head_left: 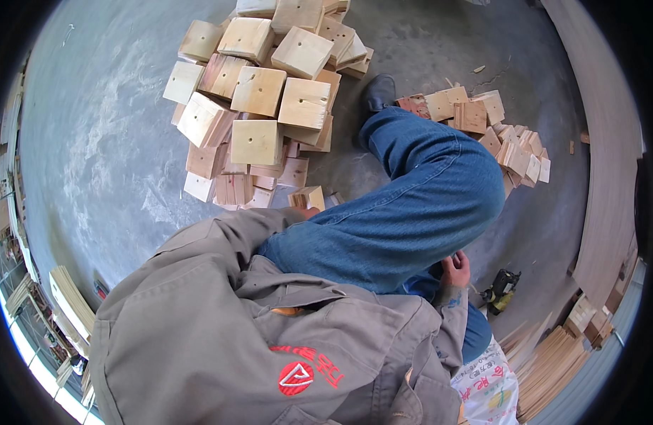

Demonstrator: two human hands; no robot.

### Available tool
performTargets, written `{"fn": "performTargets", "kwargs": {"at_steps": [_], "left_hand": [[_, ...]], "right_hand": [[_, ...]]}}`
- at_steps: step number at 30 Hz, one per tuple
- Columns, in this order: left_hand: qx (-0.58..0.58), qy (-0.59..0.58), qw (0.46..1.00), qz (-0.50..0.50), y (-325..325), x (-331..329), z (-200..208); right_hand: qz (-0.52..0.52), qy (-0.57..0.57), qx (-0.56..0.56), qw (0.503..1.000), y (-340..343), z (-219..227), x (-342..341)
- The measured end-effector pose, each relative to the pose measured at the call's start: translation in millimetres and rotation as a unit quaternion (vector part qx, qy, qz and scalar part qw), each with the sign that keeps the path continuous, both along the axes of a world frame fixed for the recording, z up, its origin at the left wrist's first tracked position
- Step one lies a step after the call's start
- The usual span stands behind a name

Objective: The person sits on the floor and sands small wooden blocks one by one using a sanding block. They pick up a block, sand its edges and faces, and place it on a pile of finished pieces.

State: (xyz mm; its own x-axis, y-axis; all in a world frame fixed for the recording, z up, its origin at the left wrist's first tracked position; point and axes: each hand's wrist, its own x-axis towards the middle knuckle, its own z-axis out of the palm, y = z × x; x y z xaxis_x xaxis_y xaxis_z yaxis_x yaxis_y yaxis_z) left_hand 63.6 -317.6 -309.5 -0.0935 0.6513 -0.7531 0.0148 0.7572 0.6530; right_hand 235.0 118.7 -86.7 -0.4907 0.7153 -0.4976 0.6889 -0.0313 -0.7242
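Past my bent left arm, my left hand [311,212] grips a small wooden block [306,197] at the near edge of a big heap of blocks [259,92]. Most of that hand's fingers are hidden behind the block and my leg. The heaped pieces are pale, square-ended and layered, many with a hole in the face. My right hand [455,270] rests low beside my right leg, its fingers loosely bent and apart. Nothing shows in it. Nearest to it on the floor lies a black and yellow power tool [502,291].
A smaller pile of blocks [510,145] lies beyond my raised knee [447,177]. Long boards [603,142] stand along the right side, with thin strips [553,372] stacked below. A white printed sack [489,386] is beside me. More boards [71,304] lie at left.
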Motion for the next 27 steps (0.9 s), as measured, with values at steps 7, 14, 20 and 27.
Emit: {"fn": "performTargets", "kwargs": {"at_steps": [7, 14, 20, 27], "left_hand": [[-0.159, 0.095, 0.983, 0.005, -77, -8, 48], [-0.241, 0.118, 0.963, 0.016, -86, 22, 38], [-0.143, 0.057, 0.987, 0.052, -79, 25, 26], [-0.13, 0.055, 0.987, 0.071, -84, 17, 32]], "right_hand": [[0.006, 0.005, -0.006, 1.0, -4, 3, -6], [0.006, 0.018, -0.008, 1.0, -5, 3, -8], [0.014, 0.003, 0.011, 1.0, -8, 5, -9], [0.006, 0.012, 0.004, 1.0, -12, 7, -14]]}}
